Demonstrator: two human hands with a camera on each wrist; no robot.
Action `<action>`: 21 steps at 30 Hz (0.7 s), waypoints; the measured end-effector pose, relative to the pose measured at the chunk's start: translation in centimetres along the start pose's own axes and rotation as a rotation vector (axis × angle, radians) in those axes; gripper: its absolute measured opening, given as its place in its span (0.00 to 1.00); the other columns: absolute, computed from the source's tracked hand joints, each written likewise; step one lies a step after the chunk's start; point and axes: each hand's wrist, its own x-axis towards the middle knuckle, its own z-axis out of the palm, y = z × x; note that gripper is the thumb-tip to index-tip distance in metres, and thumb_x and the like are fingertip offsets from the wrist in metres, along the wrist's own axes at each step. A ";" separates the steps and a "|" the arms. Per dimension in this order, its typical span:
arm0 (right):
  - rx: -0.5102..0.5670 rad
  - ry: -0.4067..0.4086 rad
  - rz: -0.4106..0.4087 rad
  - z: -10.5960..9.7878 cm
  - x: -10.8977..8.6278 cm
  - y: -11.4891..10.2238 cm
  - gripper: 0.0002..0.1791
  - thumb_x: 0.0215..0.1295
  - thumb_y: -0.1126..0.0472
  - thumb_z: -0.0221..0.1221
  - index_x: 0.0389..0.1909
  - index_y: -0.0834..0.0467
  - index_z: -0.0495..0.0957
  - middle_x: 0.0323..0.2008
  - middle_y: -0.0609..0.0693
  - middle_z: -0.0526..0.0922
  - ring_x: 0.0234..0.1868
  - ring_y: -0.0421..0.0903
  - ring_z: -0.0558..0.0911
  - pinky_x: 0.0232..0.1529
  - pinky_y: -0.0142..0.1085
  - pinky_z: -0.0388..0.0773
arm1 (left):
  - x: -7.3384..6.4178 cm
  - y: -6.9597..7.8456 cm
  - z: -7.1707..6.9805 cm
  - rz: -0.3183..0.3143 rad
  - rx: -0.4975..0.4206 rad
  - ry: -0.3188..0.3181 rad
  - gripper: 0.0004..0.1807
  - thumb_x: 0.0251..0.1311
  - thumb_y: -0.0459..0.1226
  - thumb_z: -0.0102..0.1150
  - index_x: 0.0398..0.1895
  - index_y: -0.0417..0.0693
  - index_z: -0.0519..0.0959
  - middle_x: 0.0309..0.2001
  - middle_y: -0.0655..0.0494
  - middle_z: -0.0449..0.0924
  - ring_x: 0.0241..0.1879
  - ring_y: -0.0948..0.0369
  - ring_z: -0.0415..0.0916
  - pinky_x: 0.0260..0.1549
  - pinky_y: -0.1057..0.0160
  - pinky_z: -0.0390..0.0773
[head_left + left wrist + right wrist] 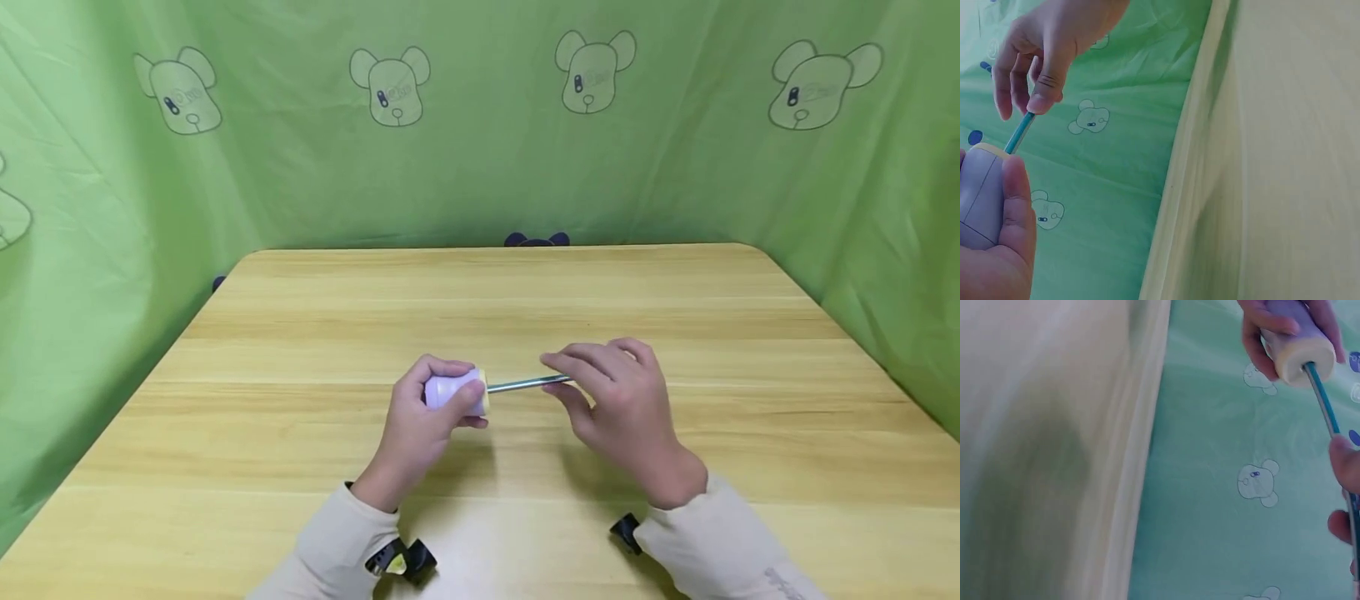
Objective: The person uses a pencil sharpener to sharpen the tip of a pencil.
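Note:
Over the middle of the table, my left hand (pixel 420 421) grips a small purple pencil sharpener (pixel 442 390) with a cream end, thumb and fingers wrapped round its body. A teal pencil (pixel 525 384) runs into the hole in that cream end (pixel 1291 362), so its tip is hidden. My right hand (pixel 626 400) pinches the pencil farther along, between thumb and fingers. In the left wrist view the right thumb presses on the pencil (pixel 1019 133) a short way from the sharpener (pixel 980 187). Part of the pencil's outer end shows beside the right fingers in the right wrist view.
Below both hands lies a light wood-grain table (pixel 300 333). Behind and beside it hangs a green curtain (pixel 480 167) printed with bear heads. Black wrist cameras sit at the left cuff (pixel 420 562) and the right cuff (pixel 626 533).

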 end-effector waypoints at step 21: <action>0.290 -0.371 0.100 -0.3 -0.7 0.1 0.12 0.51 0.76 0.65 0.31 0.55 0.84 0.27 0.42 0.85 0.20 0.29 0.69 0.20 0.25 0.71 | -0.4 0.3 -0.4 -0.005 0.087 -0.097 0.12 0.49 0.22 0.67 0.32 0.33 0.71 0.50 0.38 0.71 0.39 0.46 0.78 0.33 0.51 0.86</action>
